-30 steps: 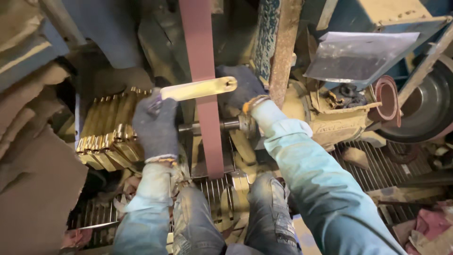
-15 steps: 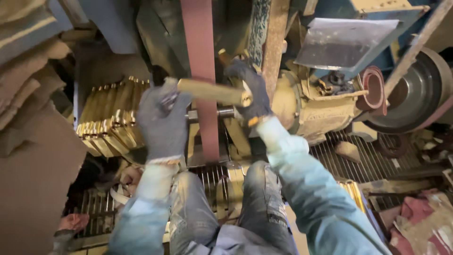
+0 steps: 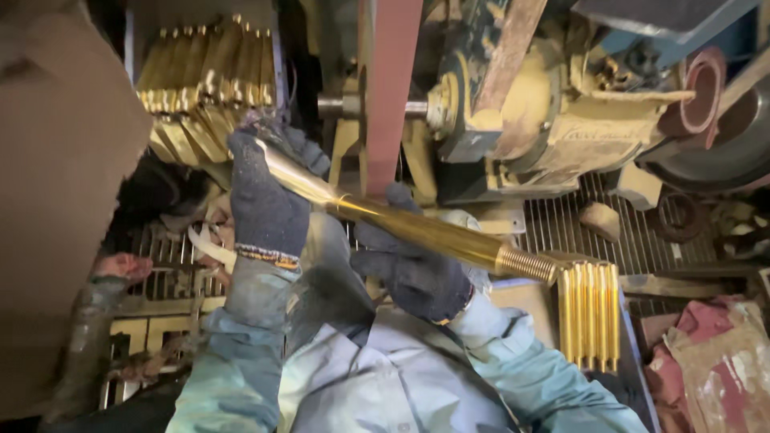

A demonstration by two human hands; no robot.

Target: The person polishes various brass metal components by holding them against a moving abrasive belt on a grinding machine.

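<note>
Slanting upper-left to lower-right: brass rod point(image 3: 417, 228) (threaded end lower-right), both hands gripping.

rod point(image 3: 417, 228): brass, long, shiny, threaded at right end
pose: tilted, upper-left to lower-right, off the belt
hold: L glove point(image 3: 269, 204) grips left end, R glove point(image 3: 413, 273) under mid

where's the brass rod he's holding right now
In the head view the brass rod lies slanted across the middle, gripped by the left hand at its upper end and the right hand beneath, its threaded tip by the finished rods at right.
</note>
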